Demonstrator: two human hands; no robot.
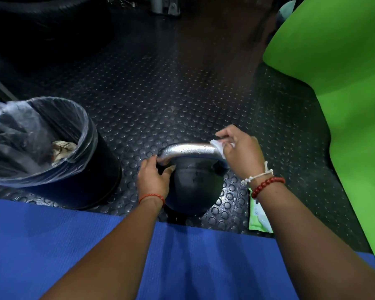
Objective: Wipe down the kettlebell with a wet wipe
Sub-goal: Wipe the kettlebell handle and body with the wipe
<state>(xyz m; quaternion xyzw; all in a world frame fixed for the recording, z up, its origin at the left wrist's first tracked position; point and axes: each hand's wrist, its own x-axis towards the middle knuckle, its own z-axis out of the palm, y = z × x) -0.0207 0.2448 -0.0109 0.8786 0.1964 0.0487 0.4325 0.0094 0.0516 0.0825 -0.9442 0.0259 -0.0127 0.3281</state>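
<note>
Two hands share the work in the head view. The kettlebell (195, 187) stands upright on the studded rubber floor (160, 94), just beyond the near blue mat (95, 245). The left hand (154, 178) curls its fingers (155, 162) round the left end of the chrome handle (188, 149), probably to steady the weight. The right hand (243, 152) pinches a white wet wipe (218, 147) against the handle's right end. The green wipe packet (258, 217) lies near right and a lined bin (52, 148) stands left, both within easy reach.
</note>
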